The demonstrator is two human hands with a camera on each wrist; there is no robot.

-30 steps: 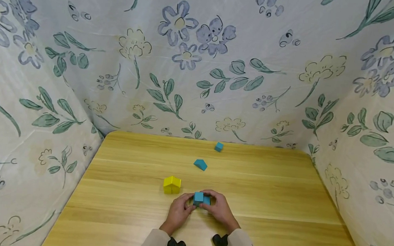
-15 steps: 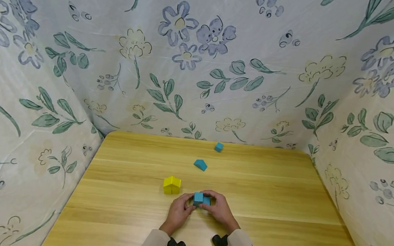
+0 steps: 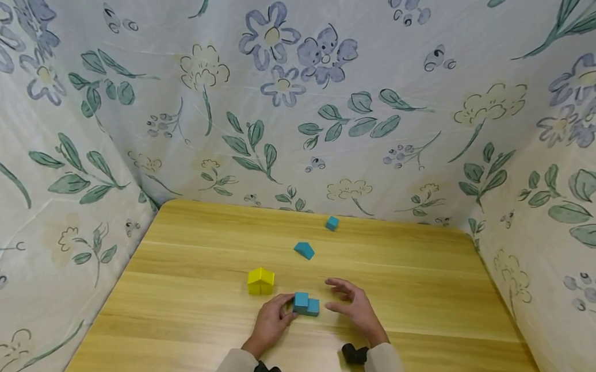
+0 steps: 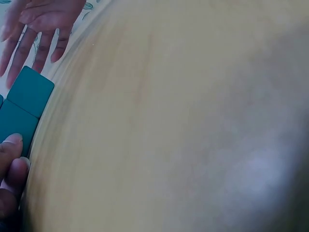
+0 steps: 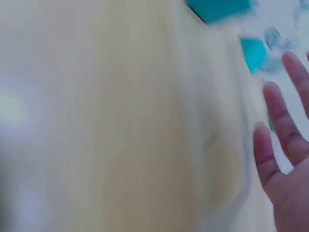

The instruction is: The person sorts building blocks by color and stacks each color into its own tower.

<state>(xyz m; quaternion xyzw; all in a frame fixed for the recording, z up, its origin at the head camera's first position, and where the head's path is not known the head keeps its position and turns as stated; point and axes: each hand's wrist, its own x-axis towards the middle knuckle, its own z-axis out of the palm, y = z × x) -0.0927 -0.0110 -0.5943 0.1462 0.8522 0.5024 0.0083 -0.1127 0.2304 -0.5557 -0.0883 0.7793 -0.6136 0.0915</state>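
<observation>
Several blue blocks stand together in a step shape in the head view, with a taller part (image 3: 301, 300) on the left and a lower block (image 3: 313, 307) beside it on the right. My left hand (image 3: 270, 323) grips the taller part from its left side. In the left wrist view, the thumb tip lies on the near face of one blue block (image 4: 18, 121), and another blue block (image 4: 33, 92) adjoins it. Apart from the blocks, to their right, my right hand (image 3: 358, 311) holds nothing, its fingers spread.
A yellow house-shaped pair of blocks (image 3: 261, 281) stands left of the blue ones. Farther back on the wooden table (image 3: 196, 231) lie a blue angled block (image 3: 304, 250) and a small blue cube (image 3: 332, 223). Flowered cloth (image 3: 311, 152) surrounds the table's back and sides.
My right hand has let go of the blue blocks and moved right, its fingers opening. The left hand keeps its hold, and the blocks stand in the same place.
</observation>
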